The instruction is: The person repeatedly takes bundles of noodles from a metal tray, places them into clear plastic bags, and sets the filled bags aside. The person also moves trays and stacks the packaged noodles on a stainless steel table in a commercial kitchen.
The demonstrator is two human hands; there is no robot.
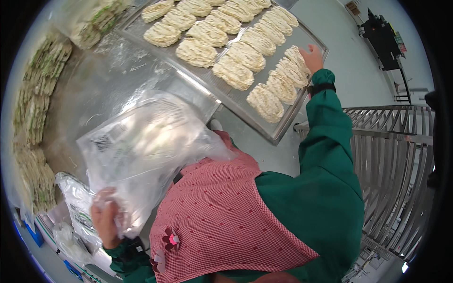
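In my left hand (106, 219) I grip the gathered lower corner of a large clear plastic bag (131, 148). The bag bears printing and spreads over the metal table's edge; pale contents show dimly through its glare. My right hand (313, 58) reaches to the far right side of a metal mesh tray (244, 102). Its thumb and fingers are apart, beside the outermost oval noodle bundle (298, 58) of a short row. More pale, wavy noodle bundles (244, 56) lie in rows on the tray.
A stainless steel table (116, 81) carries stacks of green-flecked noodle bundles (35, 116) along its left side, partly under clear plastic. Another plastic bag (79, 208) lies near my left hand. To the right stands a metal rack (382, 148). Farther off is a black machine (382, 42).
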